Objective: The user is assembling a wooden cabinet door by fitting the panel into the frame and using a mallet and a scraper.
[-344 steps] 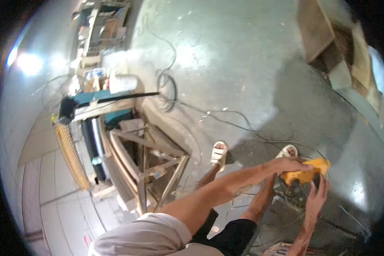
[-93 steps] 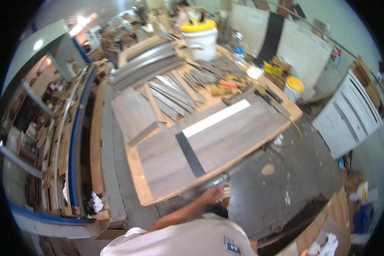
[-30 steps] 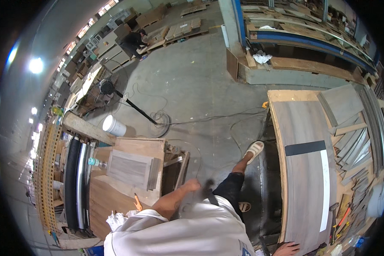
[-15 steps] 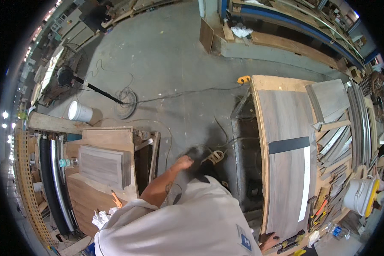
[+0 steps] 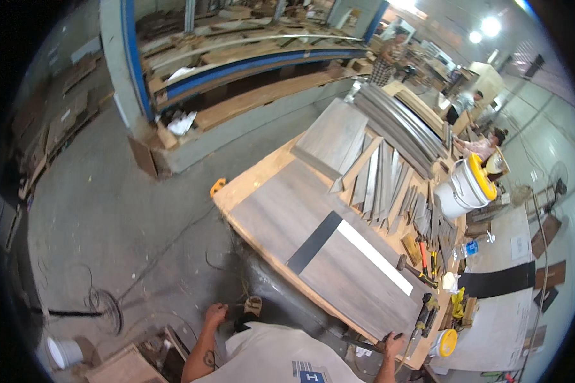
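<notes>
A long grey wood-grain panel [image 5: 281, 220] lies on a wooden workbench [image 5: 236, 189], with a black strip [image 5: 313, 242] and a white strip [image 5: 374, 257] across it. My right hand [image 5: 393, 345] grips the panel's near corner, fingers over its edge. My left hand [image 5: 215, 314] hangs by my side above the concrete floor, fingers curled and nothing in it, close to my sandalled foot [image 5: 252, 306]. A dark power tool [image 5: 425, 313] lies just beyond my right hand.
Grey strips and boards [image 5: 383, 185] are piled at the bench's far side, with hand tools [image 5: 428, 262], a white bucket with a yellow lid [image 5: 466, 188] and a yellow tub [image 5: 447, 343]. Other people [image 5: 479, 143] work behind. A cable coil [image 5: 105, 309] and white pail [image 5: 64, 351] sit on the floor.
My view has swung back round to the workbench. My right hand now holds the panel's near corner, and my left arm has dropped to my side.
</notes>
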`<state>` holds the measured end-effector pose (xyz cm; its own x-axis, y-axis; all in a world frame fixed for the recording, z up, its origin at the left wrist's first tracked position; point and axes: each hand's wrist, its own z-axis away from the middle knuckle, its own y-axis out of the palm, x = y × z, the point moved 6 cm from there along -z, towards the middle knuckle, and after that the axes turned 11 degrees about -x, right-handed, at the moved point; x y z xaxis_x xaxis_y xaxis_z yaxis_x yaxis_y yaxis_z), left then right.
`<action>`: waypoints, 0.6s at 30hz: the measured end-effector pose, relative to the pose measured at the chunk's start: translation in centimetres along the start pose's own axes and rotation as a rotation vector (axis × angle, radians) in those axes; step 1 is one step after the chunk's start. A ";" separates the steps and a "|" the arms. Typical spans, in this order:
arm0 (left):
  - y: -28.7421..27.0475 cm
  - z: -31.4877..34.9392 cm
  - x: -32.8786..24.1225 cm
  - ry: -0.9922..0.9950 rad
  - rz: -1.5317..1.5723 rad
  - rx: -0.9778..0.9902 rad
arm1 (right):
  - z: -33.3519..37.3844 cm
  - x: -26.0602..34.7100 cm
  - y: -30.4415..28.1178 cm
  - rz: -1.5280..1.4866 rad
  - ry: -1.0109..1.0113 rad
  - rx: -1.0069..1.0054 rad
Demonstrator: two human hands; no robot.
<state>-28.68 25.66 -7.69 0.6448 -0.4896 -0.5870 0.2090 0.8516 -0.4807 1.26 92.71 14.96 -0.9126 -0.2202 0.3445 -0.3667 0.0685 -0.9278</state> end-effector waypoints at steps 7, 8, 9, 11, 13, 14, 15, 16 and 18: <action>-2.2 -1.9 -8.5 0.027 0.044 0.052 | 1.5 0.4 -0.4 0.019 0.053 -0.012; -2.5 -1.3 -10.3 0.037 0.035 0.057 | 1.8 0.7 -0.7 0.047 0.073 -0.011; -2.7 -0.4 -12.0 0.028 0.056 0.053 | 2.1 0.7 -0.8 0.075 0.091 -0.010; -3.4 1.2 -14.4 0.024 0.075 0.038 | 2.2 0.8 -0.7 0.072 0.082 -0.023; -3.3 1.7 -15.4 0.056 0.181 0.064 | 2.2 0.7 -0.5 0.071 0.073 -0.034; -3.1 1.8 -15.7 0.064 0.174 0.063 | 2.2 0.7 -0.3 0.068 0.065 -0.039; -2.8 1.9 -16.0 0.066 0.176 0.052 | 2.1 0.7 -0.2 0.063 0.057 -0.044; -2.4 1.9 -16.3 0.069 0.176 0.045 | 1.9 0.2 -0.1 0.059 0.069 -0.046; -1.5 1.9 -18.0 0.207 0.171 0.012 | 1.7 -0.2 0.2 0.059 0.027 -0.074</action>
<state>-39.23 33.54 4.89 0.5075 -0.3656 -0.7803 0.1198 0.9267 -0.3563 1.70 91.09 14.44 -0.9372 -0.1871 0.2942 -0.3236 0.1526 -0.9338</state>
